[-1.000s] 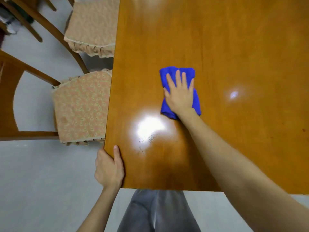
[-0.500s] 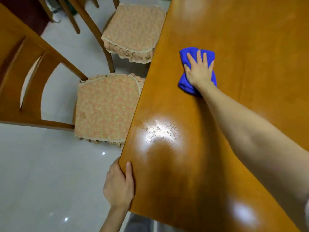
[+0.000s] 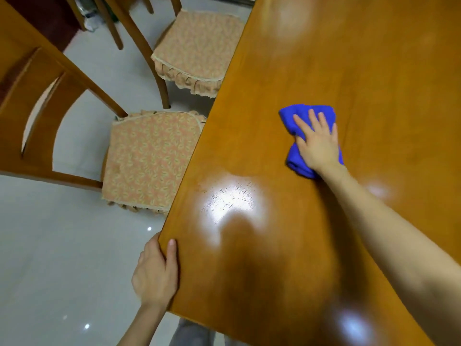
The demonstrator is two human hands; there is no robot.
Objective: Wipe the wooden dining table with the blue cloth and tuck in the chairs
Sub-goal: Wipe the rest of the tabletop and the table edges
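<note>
Wooden table (image 3: 324,71) fills the right and middle of the frame, and its far and right sides run out of the picture, so only its near-left corner and left edge show whole. Bright glare patches on the varnish blur the surface in the middle, at the top and at the lower right. The blue cloth (image 3: 305,112) lies bunched on the tabletop right of centre, well in from the left edge; most of its middle is covered by the right hand (image 3: 318,146), and only its top and lower left corner show.

The right hand lies flat on the cloth with its fingers straight and slightly spread, palm down, pressing it to the wood. The forearm stretches in from the lower right corner. The left hand (image 3: 156,273) clasps the near-left corner of the table: its thumb lies on top of the wood, and its fingers go under the edge, where they are hidden.

Two chairs stand along the left edge. The near chair (image 3: 50,101) at centre left has its patterned seat cushion (image 3: 149,161) partly under the tabletop, its back cut off by the left border. The far chair (image 3: 139,33) at the upper middle also has a frilled cushion (image 3: 197,46) meeting the table edge, and its back is out of frame. More wooden legs show at the upper left, too cut off to tell what they belong to. One cloth and two hands are in view. Pale glossy floor (image 3: 62,245) fills the lower left, and grey trouser legs (image 3: 192,333) peek out at the bottom edge.
</note>
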